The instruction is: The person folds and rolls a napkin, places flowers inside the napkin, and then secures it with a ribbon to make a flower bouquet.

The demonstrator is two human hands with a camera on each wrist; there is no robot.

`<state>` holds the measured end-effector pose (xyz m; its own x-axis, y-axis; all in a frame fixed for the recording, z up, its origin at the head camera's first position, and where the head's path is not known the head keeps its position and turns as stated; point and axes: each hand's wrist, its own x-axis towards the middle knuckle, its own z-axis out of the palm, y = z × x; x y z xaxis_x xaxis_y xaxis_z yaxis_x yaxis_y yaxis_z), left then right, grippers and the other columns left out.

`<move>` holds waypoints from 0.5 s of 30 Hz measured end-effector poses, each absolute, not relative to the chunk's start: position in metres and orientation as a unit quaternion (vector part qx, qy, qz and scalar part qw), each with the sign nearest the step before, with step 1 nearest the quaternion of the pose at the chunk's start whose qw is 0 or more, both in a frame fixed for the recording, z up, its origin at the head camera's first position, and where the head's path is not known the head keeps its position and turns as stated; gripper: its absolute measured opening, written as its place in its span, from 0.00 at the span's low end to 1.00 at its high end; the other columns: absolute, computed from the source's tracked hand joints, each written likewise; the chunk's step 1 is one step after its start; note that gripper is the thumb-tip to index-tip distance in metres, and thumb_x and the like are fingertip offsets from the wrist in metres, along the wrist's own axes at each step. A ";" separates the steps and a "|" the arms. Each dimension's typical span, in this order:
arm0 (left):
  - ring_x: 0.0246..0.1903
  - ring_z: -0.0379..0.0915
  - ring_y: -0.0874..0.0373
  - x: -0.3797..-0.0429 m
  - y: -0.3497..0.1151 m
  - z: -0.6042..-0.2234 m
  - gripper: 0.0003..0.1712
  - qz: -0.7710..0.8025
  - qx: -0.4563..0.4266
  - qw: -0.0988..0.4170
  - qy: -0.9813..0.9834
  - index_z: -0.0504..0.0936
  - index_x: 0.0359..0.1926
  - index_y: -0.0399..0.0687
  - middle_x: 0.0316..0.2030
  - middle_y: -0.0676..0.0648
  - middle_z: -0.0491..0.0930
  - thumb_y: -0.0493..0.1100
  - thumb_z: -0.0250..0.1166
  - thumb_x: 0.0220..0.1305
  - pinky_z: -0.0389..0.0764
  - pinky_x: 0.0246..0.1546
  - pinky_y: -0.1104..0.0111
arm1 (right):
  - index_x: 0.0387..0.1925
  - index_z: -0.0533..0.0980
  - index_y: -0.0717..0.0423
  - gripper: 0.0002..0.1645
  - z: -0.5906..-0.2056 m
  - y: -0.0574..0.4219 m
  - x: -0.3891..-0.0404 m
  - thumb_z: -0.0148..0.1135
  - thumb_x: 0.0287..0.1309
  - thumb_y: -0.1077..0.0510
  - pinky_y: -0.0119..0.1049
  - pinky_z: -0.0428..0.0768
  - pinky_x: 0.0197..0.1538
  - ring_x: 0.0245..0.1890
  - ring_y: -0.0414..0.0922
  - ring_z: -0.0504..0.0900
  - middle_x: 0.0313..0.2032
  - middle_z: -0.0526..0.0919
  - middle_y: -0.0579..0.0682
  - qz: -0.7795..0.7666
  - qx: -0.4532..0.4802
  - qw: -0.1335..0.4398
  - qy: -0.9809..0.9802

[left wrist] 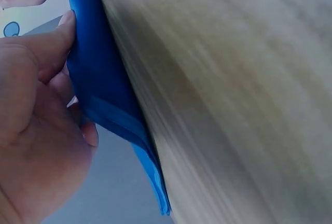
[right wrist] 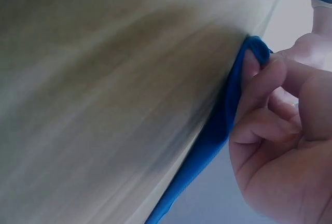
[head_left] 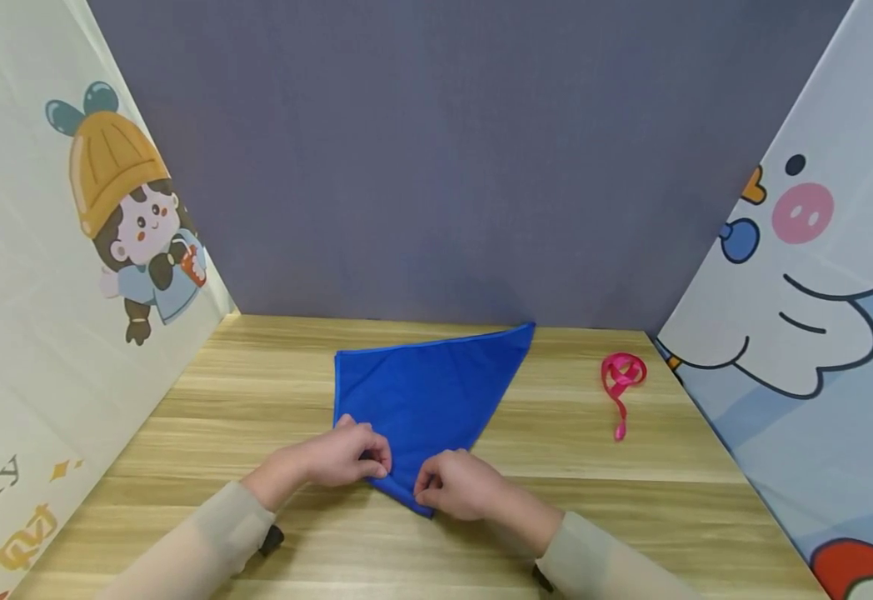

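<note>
A blue cloth (head_left: 429, 383) lies on the wooden table, its far right corner drawn out to a point and its near edge turned over into a narrow fold. At the left part of this edge, my left hand (head_left: 350, 452) pinches the fabric. The left wrist view shows its thumb (left wrist: 65, 32) lying against the cloth (left wrist: 98, 63). My right hand (head_left: 466, 485) pinches the same edge nearer its right end. In the right wrist view, thumb and forefinger of the right hand (right wrist: 280, 130) hold a rolled bit of the cloth (right wrist: 223, 110).
On the right of the table (head_left: 556, 483) lies a curled pink-red ribbon (head_left: 621, 379). A grey panel (head_left: 444, 167) stands behind the table, and cartoon-printed sheets border it at the left (head_left: 32, 250) and right (head_left: 841, 333).
</note>
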<state>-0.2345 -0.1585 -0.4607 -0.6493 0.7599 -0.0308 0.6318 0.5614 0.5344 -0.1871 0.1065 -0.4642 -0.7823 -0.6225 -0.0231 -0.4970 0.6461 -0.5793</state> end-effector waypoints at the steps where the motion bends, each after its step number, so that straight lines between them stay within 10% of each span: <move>1: 0.41 0.70 0.69 -0.234 -0.158 -0.461 0.08 0.244 0.399 0.126 0.875 0.88 0.35 0.58 0.33 0.67 0.85 0.45 0.72 0.76 0.58 0.54 0.59 | 0.30 0.87 0.45 0.07 -0.465 0.106 -0.187 0.77 0.65 0.57 0.27 0.77 0.39 0.28 0.27 0.75 0.26 0.85 0.34 -0.278 -0.310 0.107 0.903; 15: 0.45 0.73 0.69 -0.238 -0.158 -0.467 0.05 0.225 0.431 0.102 0.868 0.91 0.37 0.59 0.35 0.66 0.81 0.42 0.75 0.72 0.67 0.57 0.60 | 0.34 0.87 0.43 0.07 -0.469 0.105 -0.192 0.77 0.63 0.60 0.28 0.76 0.43 0.34 0.29 0.74 0.30 0.80 0.34 -0.268 -0.328 0.105 0.900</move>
